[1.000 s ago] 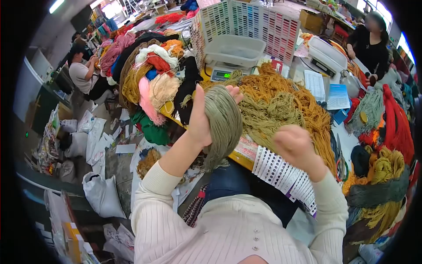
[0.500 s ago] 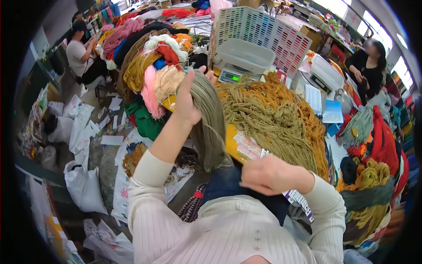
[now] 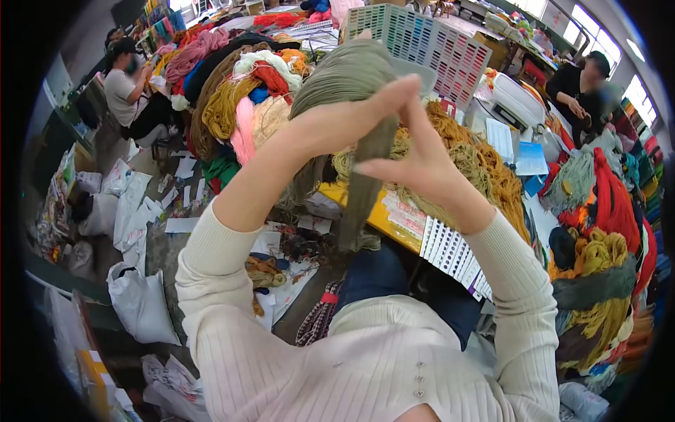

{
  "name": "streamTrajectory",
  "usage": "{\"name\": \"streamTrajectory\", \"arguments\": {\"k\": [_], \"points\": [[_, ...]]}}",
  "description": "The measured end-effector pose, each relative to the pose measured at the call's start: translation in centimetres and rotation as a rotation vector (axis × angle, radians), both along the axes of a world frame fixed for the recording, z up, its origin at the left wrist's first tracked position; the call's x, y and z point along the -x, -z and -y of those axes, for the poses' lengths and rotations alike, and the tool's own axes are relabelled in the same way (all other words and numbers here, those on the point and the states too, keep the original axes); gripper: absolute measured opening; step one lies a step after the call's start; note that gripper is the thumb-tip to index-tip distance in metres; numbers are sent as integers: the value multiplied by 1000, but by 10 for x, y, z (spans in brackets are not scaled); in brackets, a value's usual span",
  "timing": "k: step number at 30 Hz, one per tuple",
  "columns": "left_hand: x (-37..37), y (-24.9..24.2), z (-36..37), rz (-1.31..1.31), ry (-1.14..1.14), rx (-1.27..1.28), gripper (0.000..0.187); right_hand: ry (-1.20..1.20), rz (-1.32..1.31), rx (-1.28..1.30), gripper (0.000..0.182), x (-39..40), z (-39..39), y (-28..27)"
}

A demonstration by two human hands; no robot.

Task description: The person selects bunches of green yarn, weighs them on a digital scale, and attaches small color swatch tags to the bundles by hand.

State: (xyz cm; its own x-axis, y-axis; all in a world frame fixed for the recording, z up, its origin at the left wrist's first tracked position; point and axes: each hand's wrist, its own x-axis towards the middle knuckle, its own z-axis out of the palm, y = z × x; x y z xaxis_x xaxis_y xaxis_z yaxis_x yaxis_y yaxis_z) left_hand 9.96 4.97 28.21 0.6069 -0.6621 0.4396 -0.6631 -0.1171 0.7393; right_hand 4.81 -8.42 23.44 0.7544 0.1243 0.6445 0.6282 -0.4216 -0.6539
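Note:
A grey-green skein of yarn (image 3: pixel 344 74) is draped over my left hand (image 3: pixel 376 105), which holds it up in front of me. Part of that hand is hidden by the strands, with a fingertip showing above them. A long end of the skein hangs down toward my lap. My right hand (image 3: pixel 425 151) is raised beside the hanging strands, thumb spread away from the fingers. Its thumb overlaps the yarn, and its fingertips meet the left hand near the top. Beneath both hands, olive and orange-brown yarn (image 3: pixel 485 176) lies heaped on the yellow-edged table (image 3: pixel 390 228).
Behind the yarn stands a color chart (image 3: pixel 457 63). A white scale (image 3: pixel 517 98) is at the right, near a blue booklet (image 3: pixel 531 158). Colored skeins (image 3: pixel 228 112) pile up at left; white sacks (image 3: pixel 140 302) sit on the floor. A person (image 3: pixel 130 91) works at left, another (image 3: pixel 580 95) at right.
My left hand has moved up and right with the skein, which now spreads over it. My right hand has risen from the table edge to the hanging strands, its fingers opening out.

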Motion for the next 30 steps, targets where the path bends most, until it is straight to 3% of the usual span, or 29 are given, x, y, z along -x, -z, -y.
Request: {"name": "streamTrajectory", "arguments": {"k": [2, 4, 6, 7, 10, 12, 14, 15, 18, 19, 22, 23, 26, 29, 30], "points": [[14, -22, 7, 310, -193, -321, 57, -150, -188, -172, 47, -1, -3, -5], [7, -33, 1, 552, -199, -434, 55, -360, -440, -436, 43, 3, -3, -16], [-1, -43, -11, 803, -202, -544, 53, -400, -486, -502, 28, 9, 15, -23], [-3, -41, -18, 984, -259, -415, 58, -442, -546, -557, 27, 15, 24, -30], [-16, -43, -18, 790, -46, -187, 63, -656, -689, -581, 30, 23, 51, -36], [-10, -40, -3, 274, 335, 275, 58, -795, -759, -626, 33, 28, 56, -39], [5, -42, 17, -119, 583, 570, 54, -889, -776, -604, 33, 29, 60, -36], [9, -47, 23, -195, 572, 587, 39, -934, -786, -591, 33, 31, 61, -36], [42, -55, 40, -464, 234, 556, 26, -480, -801, -523, 33, 45, 52, -39], [47, -56, 47, -474, 172, 612, 20, -358, -685, -347, 30, 49, 52, -42], [46, -57, 53, -561, 111, 522, 21, -21, -106, -147, 25, 44, 65, -35], [45, -57, 56, -595, 122, 527, 21, 25, 36, -193, 20, 47, 69, -35], [39, -54, 64, -703, 156, 538, 21, 82, 338, 124, 15, 72, 59, -50], [38, -50, 76, -715, 143, 604, 28, 99, 465, 396, 10, 75, 41, -47], [40, -51, 76, -711, 157, 608, 25, 133, 398, 470, 9, 73, 41, -45]]}}
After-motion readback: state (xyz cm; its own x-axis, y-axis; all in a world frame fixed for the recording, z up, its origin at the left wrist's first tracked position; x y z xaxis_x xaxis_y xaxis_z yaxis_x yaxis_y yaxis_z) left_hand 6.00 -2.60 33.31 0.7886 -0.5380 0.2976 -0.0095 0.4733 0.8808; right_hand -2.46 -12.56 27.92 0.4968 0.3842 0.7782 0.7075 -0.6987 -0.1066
